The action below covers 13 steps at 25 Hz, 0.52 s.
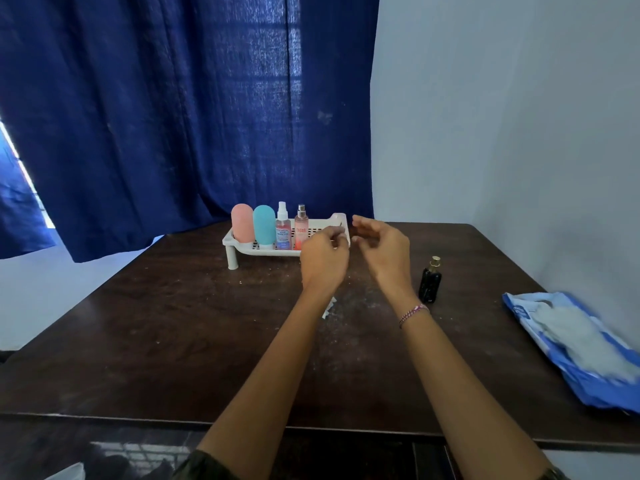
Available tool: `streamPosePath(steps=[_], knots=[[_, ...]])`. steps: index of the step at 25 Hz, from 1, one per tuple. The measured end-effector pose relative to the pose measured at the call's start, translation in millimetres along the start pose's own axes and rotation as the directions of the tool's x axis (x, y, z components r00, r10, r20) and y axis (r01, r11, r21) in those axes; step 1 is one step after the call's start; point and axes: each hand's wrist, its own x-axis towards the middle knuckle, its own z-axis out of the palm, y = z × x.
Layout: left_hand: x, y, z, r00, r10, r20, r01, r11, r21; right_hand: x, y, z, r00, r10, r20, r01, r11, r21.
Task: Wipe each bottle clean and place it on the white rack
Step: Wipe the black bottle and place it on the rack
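Note:
A white rack (231, 241) stands at the far middle of the dark table. On it stand a pink bottle (242, 223), a teal bottle (264, 225), a clear spray bottle with a white top (283, 227) and a pink spray bottle (301, 227). A black bottle with a gold cap (429, 280) stands on the table to the right, off the rack. My left hand (323, 255) hovers in front of the rack's right end, fingers loosely curled, holding nothing visible. My right hand (381, 244) floats beside it, fingers relaxed and empty.
A blue pack of white wipes (585, 344) lies at the table's right edge. A small white scrap (329, 308) and crumbs lie on the table (156, 334) under my left wrist. Blue curtain behind, wall to the right.

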Motion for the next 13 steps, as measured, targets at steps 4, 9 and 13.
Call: streamPosePath(steps=[4, 9, 13], knots=[[-20.0, 14.0, 26.8, 0.997, 0.041, 0.058, -0.040, 0.999, -0.028, -16.2, 11.6, -38.6, 0.996, 0.023, -0.085, -0.028, 0.998, -0.057], [-36.3, 20.9, 67.3, 0.988, 0.048, 0.150, -0.040, 0.998, -0.056, -23.4, 37.3, -76.1, 0.973, 0.044, -0.225, -0.074, 0.989, -0.127], [-41.3, 16.1, 99.1, 0.961, 0.032, 0.275, -0.022, 0.999, -0.042, -29.3, 76.2, -89.6, 0.931, 0.106, -0.350, -0.176, 0.969, -0.175]])
